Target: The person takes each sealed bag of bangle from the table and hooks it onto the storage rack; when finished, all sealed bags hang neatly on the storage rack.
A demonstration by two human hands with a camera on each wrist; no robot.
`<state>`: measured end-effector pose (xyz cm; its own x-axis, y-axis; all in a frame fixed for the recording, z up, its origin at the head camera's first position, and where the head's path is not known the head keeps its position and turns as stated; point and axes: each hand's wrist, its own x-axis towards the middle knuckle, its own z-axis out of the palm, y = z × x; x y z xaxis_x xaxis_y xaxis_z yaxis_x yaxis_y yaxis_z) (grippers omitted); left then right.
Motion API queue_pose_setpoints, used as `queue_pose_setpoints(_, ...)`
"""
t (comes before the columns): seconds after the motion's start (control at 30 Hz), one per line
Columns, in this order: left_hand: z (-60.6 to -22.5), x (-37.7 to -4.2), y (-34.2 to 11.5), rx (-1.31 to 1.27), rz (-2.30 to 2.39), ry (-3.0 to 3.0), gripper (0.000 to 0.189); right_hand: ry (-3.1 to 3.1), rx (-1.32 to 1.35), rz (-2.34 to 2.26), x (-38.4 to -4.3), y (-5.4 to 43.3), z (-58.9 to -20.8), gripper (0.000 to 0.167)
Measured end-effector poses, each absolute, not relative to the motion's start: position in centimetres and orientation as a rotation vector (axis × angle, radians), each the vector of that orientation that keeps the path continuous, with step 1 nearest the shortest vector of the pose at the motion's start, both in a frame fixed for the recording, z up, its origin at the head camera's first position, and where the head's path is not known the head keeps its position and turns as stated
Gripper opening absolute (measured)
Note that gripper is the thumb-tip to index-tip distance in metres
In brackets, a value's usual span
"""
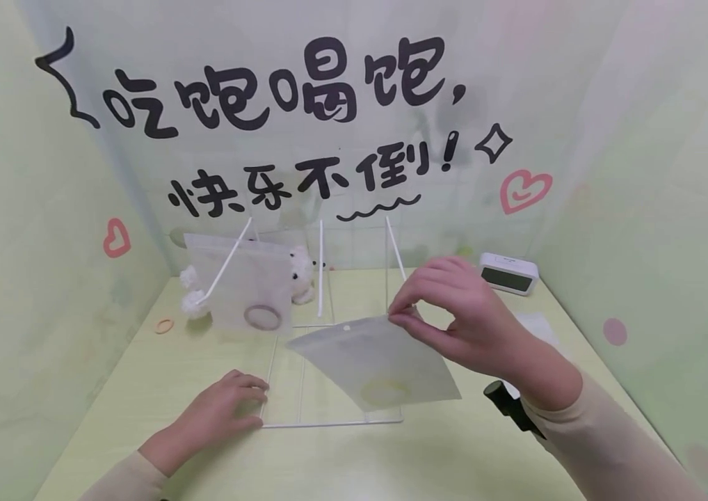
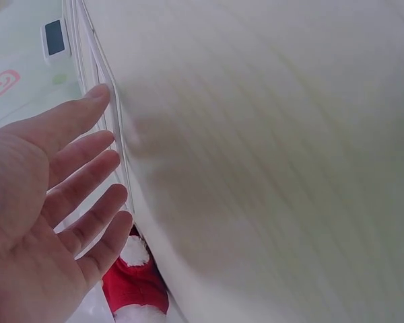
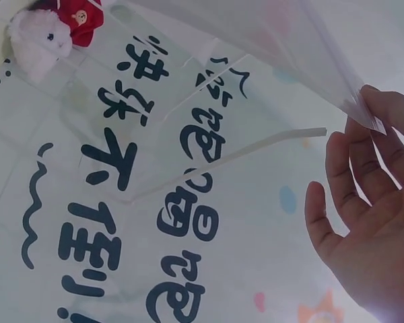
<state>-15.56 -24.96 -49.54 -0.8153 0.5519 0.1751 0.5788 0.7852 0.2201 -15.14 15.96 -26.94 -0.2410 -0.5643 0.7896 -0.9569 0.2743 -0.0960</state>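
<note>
My right hand [image 1: 463, 316] pinches the top corner of a translucent plastic bag [image 1: 360, 358] between thumb and fingertips. A pale yellow ring [image 1: 385, 392] shows through this bag, and a small hole is near its top edge. The bag is tilted above the base of a white wire rack [image 1: 341, 424], in front of its middle and right prongs. My left hand [image 1: 213, 407] rests at the rack's left side, fingertips touching the base wire; the left wrist view shows those fingers fairly straight. Another translucent bag [image 1: 229, 278] hangs on the left prong with a brownish ring [image 1: 263, 318] in it.
A white plush toy [image 1: 302, 275] sits behind the hanging bag; its red clothing [image 3: 86, 23] shows in the right wrist view. An orange ring [image 1: 164, 325] lies on the table at left. At the back right stands a white digital clock [image 1: 509, 273], with whitish sheets [image 1: 538, 327] nearer.
</note>
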Motion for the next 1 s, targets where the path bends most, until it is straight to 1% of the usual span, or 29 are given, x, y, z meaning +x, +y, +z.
queue_pose_setpoints(0.07, -49.6, -15.6, -25.0, -0.917, -0.410, -2.866, 0.030, -1.912, 1.369, 0.788, -15.3, 15.5, -26.9, 0.016)
queue_pose_setpoints(0.17, -49.7, -15.7, -25.0, -0.919, -0.409, -2.865, 0.030, -1.956, 1.361, 0.784, -15.7, 15.0, -26.9, 0.017)
queue_pose_setpoints(0.47, -49.8, -15.6, -25.0, -0.906, -0.407, -2.877, 0.030, -2.043, 1.327, 0.729, -16.9, 13.8, -26.7, 0.002)
queue_pose_setpoints(0.6, -49.6, -15.6, -24.8, -0.915, -0.407, -2.876, 0.030, -2.049, 1.309, 0.705, -17.4, 13.6, -26.6, 0.008)
queue_pose_setpoints(1.0, -49.8, -15.6, -24.8, -0.904, -0.399, -2.873, 0.031, -2.175, 1.323, 0.725, -19.8, 13.7, -26.0, 0.008)
